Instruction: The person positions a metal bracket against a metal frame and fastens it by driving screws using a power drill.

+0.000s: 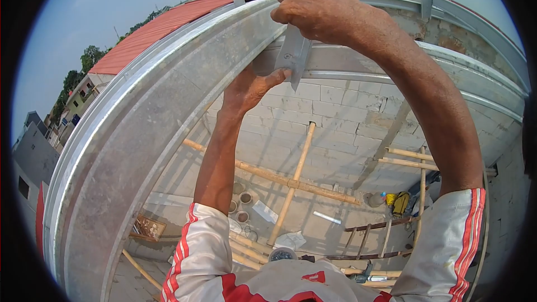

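Note:
A long galvanized steel beam (151, 95) curves through the wide view from lower left to the top centre. Where it meets a second steel beam (347, 59), a grey angle bracket (295, 59) with a screw head in it stands at the joint. My left hand (246, 89) reaches up from below; its thumb presses on the bracket's lower part, while the fingers are partly hidden behind the beam. Above the bracket, at the first beam's top edge, my right hand (313, 8) is closed with curled fingers. What lies inside its grip is hidden.
Red roofing sheets (184, 22) lie beyond the beam. Far below are a block wall (335, 106), crossed bamboo poles (296, 182), several buckets (242, 216), a yellow bag (400, 202), a wooden ladder (386, 237) and a power drill (363, 274).

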The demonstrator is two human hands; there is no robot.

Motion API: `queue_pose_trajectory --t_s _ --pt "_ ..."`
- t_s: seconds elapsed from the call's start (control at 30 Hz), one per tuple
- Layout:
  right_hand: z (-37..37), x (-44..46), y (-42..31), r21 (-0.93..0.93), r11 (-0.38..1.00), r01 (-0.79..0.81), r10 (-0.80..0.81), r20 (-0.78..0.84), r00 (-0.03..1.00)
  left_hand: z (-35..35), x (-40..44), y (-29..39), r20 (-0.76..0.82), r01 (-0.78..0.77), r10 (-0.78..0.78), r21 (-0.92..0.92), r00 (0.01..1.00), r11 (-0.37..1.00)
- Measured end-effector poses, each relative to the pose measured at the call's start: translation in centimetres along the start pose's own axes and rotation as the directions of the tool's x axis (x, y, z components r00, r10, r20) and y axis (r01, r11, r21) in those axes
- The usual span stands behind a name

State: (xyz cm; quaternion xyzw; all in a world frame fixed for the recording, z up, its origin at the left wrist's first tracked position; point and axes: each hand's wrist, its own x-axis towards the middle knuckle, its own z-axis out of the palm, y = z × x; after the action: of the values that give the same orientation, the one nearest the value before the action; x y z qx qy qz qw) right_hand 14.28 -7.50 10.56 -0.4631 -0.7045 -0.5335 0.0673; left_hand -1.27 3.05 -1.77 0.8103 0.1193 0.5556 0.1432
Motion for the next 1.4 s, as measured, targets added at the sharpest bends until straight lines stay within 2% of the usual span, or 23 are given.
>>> queue_pose_trajectory --t_s 0.03,0.07,0.13,0.27,0.33,0.4,0.43,0.5,0.53,0.57,0.63,0.77,0.83,0.9,0.97,1.0,1.07,1.1,1.17,1.23,1.4 --pt "1.1 0.2 0.0 -0.027 1.000 -0.005 0.004 -0.034 0.999 0.2 -0.1 0.4 -0.017 0.067 -0.067 0.048 0.998 0.997" --pt "2.2 0.6 0.0 -0.073 0.997 -0.010 0.000 -0.142 0.990 0.3 -0.2 0.6 -0.036 0.134 -0.131 0.094 0.991 0.986" --pt "2.1 1.1 0.0 -0.121 0.992 -0.020 -0.011 -0.247 0.969 0.2 -0.3 0.7 -0.055 0.141 -0.137 0.097 0.989 0.985" --pt "-0.1 -1.3 0.0 0.116 0.967 -0.225 0.252 -0.338 0.907 0.9 0.2 1.1 -0.051 0.158 -0.152 0.154 0.987 0.975" --pt "-0.7 -2.8 -1.2 0.181 0.947 -0.266 0.314 -0.349 0.883 1.4 0.3 1.0 -0.073 0.133 -0.124 0.141 0.990 0.981" --pt "-0.7 -4.7 -3.4 0.355 0.853 -0.383 0.498 -0.331 0.802 1.6 0.2 1.2 -0.100 0.106 -0.093 0.133 0.991 0.985" --pt "-0.3 -5.2 -5.1 0.354 0.855 -0.379 0.494 -0.334 0.803 1.4 -0.1 1.3 -0.085 0.152 -0.145 0.080 0.986 0.985" --pt "0.9 -5.9 -8.1 0.515 0.691 -0.507 0.628 -0.082 0.774 1.2 -0.5 1.0 -0.067 0.194 -0.192 0.026 0.979 0.981" --pt "1.6 -5.9 -9.1 0.514 0.692 -0.507 0.629 -0.085 0.772 1.4 -0.7 0.4 -0.105 0.147 -0.139 0.076 0.985 0.986" --pt "2.3 -5.7 -9.9 0.574 0.624 -0.530 0.660 -0.023 0.751 1.6 -0.8 -0.1 -0.139 0.101 -0.083 0.128 0.987 0.987" --pt "2.1 -5.0 -10.8 0.618 0.508 -0.600 0.705 0.101 0.702 1.9 -0.8 -0.3 -0.138 0.114 -0.091 0.172 0.986 0.978" --pt "3.7 -4.2 -11.2 0.625 0.525 -0.578 0.737 0.006 0.676 1.9 -0.9 0.3 -0.134 0.154 -0.125 0.226 0.983 0.962" --pt "4.4 -4.2 -10.9 0.609 0.616 -0.500 0.694 -0.118 0.711 1.4 -0.7 0.5 -0.106 0.162 -0.142 0.208 0.984 0.965" --pt "4.7 -4.0 -10.9 0.594 0.624 -0.508 0.694 -0.122 0.710 0.6 -0.2 0.0 -0.073 0.166 -0.155 0.187 0.985 0.968" --pt "4.7 -4.1 -10.9 0.575 0.632 -0.520 0.697 -0.126 0.706 -0.5 0.8 -1.3 0.048 -0.139 0.140 -0.020 0.989 0.990" --pt "4.6 -4.0 -11.0 0.571 0.629 -0.527 0.697 -0.114 0.708 -1.1 1.5 -1.7 0.052 -0.144 0.145 -0.026 0.988 0.989" --pt "4.6 -4.1 -11.1 0.565 0.624 -0.539 0.699 -0.097 0.708 -2.1 2.5 -2.3 0.223 0.027 -0.012 -0.064 0.975 0.998" --pt "4.7 -4.0 -11.0 0.555 0.650 -0.518 0.684 -0.132 0.717 -2.5 2.9 -2.3 0.225 0.026 -0.010 -0.067 0.974 0.997" --pt "4.8 -4.0 -11.0 0.542 0.677 -0.498 0.669 -0.172 0.723 -2.8 3.7 -2.1 0.155 -0.180 0.185 -0.050 0.970 0.982" --pt "4.9 -3.9 -11.1 0.532 0.681 -0.503 0.668 -0.171 0.724 -3.3 4.0 -2.3 0.128 -0.272 0.274 -0.035 0.953 0.962" --pt "5.1 -4.2 -11.6 0.510 0.681 -0.525 0.679 -0.173 0.713 -4.9 3.2 -2.9 0.167 -0.224 0.225 -0.026 0.960 0.974"
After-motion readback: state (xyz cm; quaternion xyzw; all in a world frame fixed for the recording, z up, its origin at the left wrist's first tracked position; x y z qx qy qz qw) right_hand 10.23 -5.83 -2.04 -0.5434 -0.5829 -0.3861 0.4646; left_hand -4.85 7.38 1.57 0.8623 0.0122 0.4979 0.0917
